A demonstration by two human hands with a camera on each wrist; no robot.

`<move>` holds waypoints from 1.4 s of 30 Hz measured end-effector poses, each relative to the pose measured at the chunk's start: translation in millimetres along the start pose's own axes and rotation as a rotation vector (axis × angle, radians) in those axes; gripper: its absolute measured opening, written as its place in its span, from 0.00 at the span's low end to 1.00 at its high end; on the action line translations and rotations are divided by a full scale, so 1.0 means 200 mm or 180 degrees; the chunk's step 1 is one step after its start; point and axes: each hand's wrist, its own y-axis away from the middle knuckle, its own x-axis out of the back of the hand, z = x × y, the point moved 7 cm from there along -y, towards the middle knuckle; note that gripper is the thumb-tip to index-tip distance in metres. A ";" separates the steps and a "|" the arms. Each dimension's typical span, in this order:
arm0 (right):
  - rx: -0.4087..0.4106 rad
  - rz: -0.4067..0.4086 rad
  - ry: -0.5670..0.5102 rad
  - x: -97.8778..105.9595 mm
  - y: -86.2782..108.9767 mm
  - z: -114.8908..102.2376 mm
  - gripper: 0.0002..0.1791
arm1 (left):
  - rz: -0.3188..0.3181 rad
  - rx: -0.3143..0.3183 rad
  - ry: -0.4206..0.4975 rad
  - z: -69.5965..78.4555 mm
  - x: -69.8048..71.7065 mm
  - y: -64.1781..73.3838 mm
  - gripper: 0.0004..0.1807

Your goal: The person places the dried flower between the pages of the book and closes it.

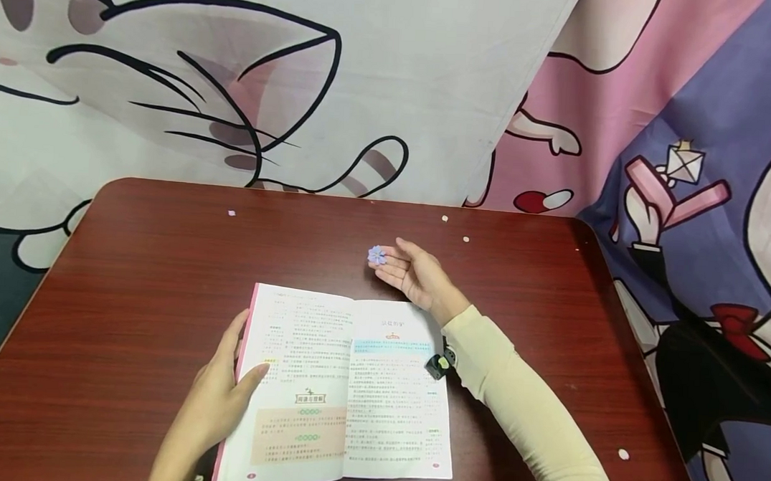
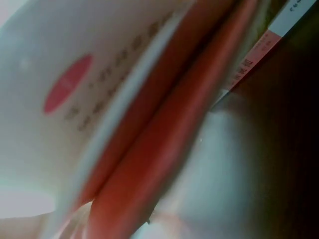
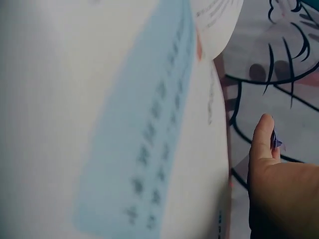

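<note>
An open book (image 1: 315,374) with printed pages lies in the middle of the table, its pink cover edge showing on the left. My left hand (image 1: 213,398) holds its left side, the thumb over the page margin and the other fingers along the outer edge. Past the top of the right page, my right hand (image 1: 423,274) is turned with the palm partly up and the fingers extended. A small blue-purple flower (image 1: 377,254) is at its fingertips; in the right wrist view a bit of the flower (image 3: 277,142) shows beside the fingers.
The reddish-brown table (image 1: 131,294) carries a few small pale scraps, such as a scrap (image 1: 231,213) at the back left and a scrap (image 1: 623,454) at the front right. A cartoon-printed curtain (image 1: 431,77) hangs behind. A small dark device (image 1: 441,363) sits at the right wrist.
</note>
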 end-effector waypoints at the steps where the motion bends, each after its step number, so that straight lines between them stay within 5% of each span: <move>1: -0.0011 -0.0026 -0.0003 -0.01 0.01 0.00 0.20 | -0.0008 -0.0001 0.0007 0.00 0.00 0.00 0.47; 16: -0.0139 -0.0286 0.0077 -0.08 0.20 0.04 0.24 | -0.0014 -0.0021 0.0043 0.01 0.00 0.00 0.48; 42: -0.0341 -0.0394 0.0355 -0.01 0.40 0.16 0.33 | 0.0031 -0.0088 -0.0127 0.01 0.00 0.01 0.47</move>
